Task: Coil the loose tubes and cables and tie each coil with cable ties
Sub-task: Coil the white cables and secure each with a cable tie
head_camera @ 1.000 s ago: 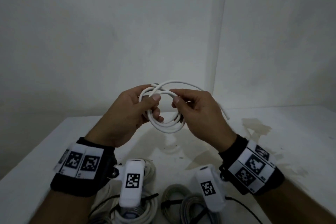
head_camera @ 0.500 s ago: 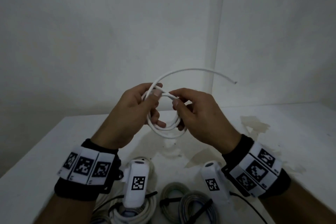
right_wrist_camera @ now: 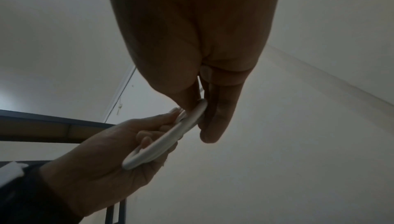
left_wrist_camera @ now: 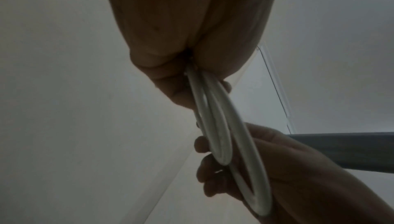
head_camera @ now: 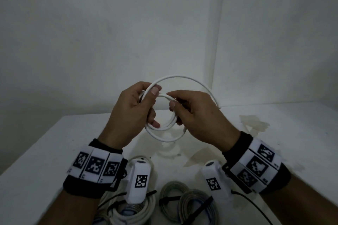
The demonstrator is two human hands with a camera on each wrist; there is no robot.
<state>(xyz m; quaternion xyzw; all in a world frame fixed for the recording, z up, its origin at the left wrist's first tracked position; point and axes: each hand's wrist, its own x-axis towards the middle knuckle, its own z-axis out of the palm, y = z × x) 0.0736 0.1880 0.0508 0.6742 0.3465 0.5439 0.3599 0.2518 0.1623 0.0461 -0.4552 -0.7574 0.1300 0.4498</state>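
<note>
Above the white worktop point(head_camera: 36, 151), held up in front of the wall corner, the white cable point(head_camera: 165, 138) sits between both hands. Half a second ago its free tail arched high and out to the right; now that tail has been swept down behind the right hand point(head_camera: 198, 115), drawing one more wide loop over the top, with the cut end just showing beside the right hand's knuckles. Judgement: this is close to the last turn, little loose length is left, and the coil will soon be ready for a tie. Left hand point(head_camera: 130, 113): grip closed on the gathered loops, thumb pressing them at the top, fingers curled through the ring. Right hand: grip closed, thumb and forefinger pinching the strand where it meets the bundle. Left wrist view shows about three strands side by side leaving the left fist. Count: one cable in hand, untied. On the worktop near the body, one white coil point(head_camera: 135, 219) under the left wrist camera and two grey coils point(head_camera: 172, 187) point(head_camera: 199, 206), each crossed by a black cable tie point(head_camera: 167, 199); more may lie out of frame at the bottom edge. No spare tie can be made out.
</note>
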